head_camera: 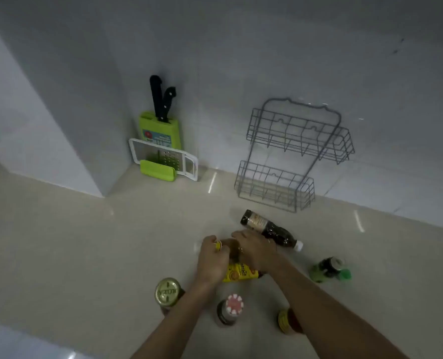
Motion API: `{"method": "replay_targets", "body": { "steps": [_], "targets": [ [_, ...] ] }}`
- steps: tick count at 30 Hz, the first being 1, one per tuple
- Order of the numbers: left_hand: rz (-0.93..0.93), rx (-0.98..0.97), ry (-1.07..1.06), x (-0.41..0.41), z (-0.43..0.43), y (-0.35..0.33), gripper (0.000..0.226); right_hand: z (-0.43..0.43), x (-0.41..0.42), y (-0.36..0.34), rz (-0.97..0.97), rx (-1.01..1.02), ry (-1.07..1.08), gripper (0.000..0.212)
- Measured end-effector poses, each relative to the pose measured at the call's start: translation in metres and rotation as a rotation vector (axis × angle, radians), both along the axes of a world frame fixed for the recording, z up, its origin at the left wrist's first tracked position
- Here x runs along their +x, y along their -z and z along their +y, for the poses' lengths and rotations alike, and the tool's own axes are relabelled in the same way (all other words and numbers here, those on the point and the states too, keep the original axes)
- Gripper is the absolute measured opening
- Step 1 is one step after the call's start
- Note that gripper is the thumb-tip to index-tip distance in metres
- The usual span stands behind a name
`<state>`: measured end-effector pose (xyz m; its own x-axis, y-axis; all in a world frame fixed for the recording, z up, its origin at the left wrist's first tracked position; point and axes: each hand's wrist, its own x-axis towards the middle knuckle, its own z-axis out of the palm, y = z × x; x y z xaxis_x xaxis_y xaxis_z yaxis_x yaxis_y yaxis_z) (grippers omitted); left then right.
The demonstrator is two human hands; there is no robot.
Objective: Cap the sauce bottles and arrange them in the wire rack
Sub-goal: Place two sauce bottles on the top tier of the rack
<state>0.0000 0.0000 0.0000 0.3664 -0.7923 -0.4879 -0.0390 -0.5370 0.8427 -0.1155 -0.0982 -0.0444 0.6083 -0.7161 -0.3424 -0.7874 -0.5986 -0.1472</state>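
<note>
Both hands on the yellow-label bottle [237, 273] at 6 o'clock of the wire rack [290, 156]: right hand [254, 248] wraps its neck, left hand [212, 257] pinches the yellow cap [218, 246]. Prob. glass, heavy, slick; best gripped at mid-body.

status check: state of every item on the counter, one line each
yellow-label bottle: both hands on it, yellow cap at the neck
left hand: fingers on the yellow cap
right hand: gripping the bottle
dark bottle: lying down, white cap on
green bottle: lying down
wire rack: empty, against the wall
gold-lid jar: upright, lidded
</note>
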Motion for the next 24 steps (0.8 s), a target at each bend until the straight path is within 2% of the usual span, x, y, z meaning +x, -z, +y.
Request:
{"method": "replay_targets", "body": {
  "steps": [5,11,15,20,24],
  "targets": [
    [-0.026,0.03,-0.06,0.001,-0.005,0.007,0.048,-0.024,0.004,0.007,0.112,0.027,-0.192,0.051],
    [-0.051,0.018,-0.095,0.005,-0.009,0.002,0.049,-0.026,-0.001,0.01,0.019,-0.008,-0.144,0.055],
    [-0.07,-0.095,-0.097,0.013,-0.018,-0.011,0.045,-0.027,-0.008,-0.007,-0.246,-0.011,0.058,0.051],
    [-0.084,-0.188,-0.048,0.03,-0.049,-0.038,0.049,-0.027,-0.01,-0.051,-0.809,-0.051,0.456,0.054],
    [-0.025,-0.305,-0.044,0.04,-0.096,-0.069,0.048,-0.038,-0.009,-0.103,-1.225,-0.165,0.585,0.052]
  ]
}}
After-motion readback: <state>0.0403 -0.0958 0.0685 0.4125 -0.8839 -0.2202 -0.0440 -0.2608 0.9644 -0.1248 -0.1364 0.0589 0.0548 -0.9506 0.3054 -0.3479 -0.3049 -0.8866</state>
